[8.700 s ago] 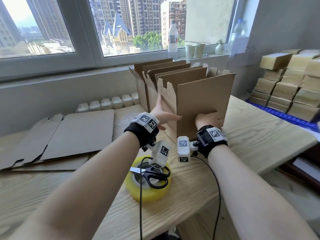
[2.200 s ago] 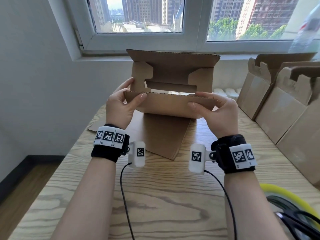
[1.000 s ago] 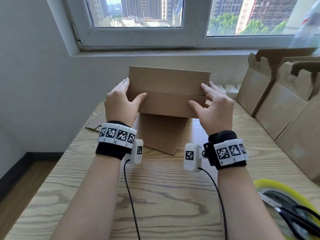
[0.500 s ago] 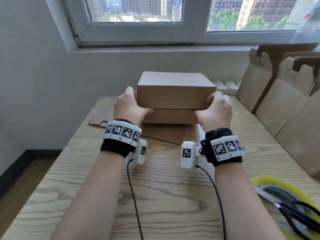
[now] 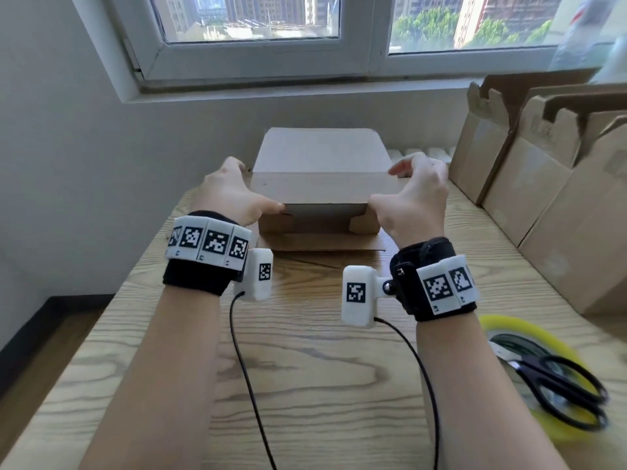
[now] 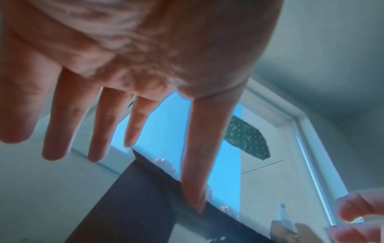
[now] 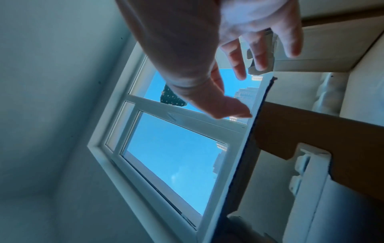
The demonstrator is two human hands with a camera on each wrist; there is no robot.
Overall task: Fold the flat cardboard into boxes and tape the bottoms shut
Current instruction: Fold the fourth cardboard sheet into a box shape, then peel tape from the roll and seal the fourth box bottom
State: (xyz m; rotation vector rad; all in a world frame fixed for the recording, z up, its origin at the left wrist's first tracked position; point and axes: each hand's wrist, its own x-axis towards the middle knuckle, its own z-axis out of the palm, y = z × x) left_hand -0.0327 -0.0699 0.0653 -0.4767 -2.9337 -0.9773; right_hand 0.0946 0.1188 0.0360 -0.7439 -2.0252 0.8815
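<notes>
A brown cardboard box [image 5: 319, 154] rests on a flat cardboard sheet [image 5: 325, 245] at the far middle of the wooden table [image 5: 305, 368]. Its near flap [image 5: 322, 189] hangs toward me, with two small side flaps showing under it. My left hand [image 5: 234, 191] is at the box's left side. Its fingers [image 6: 62, 123] are straight and spread, and the thumb touches the flap's lower left corner. My right hand [image 5: 414, 195] is at the right side with relaxed fingers [image 7: 257, 54]. Its thumb touches the flap's edge [image 7: 245, 148].
A yellow tape roll [image 5: 509, 329] with black scissors [image 5: 559, 385] lying on it sits near my right forearm. Several upright open boxes [image 5: 543, 184] line the table's right side. Wall and window sill stand behind; the table's left edge drops to the floor.
The box has tipped away from me and come down onto the flat sheet. Both hands have let go of its sides, their fingers uncurled, and the thumbs now sit at the near flap's lower edge.
</notes>
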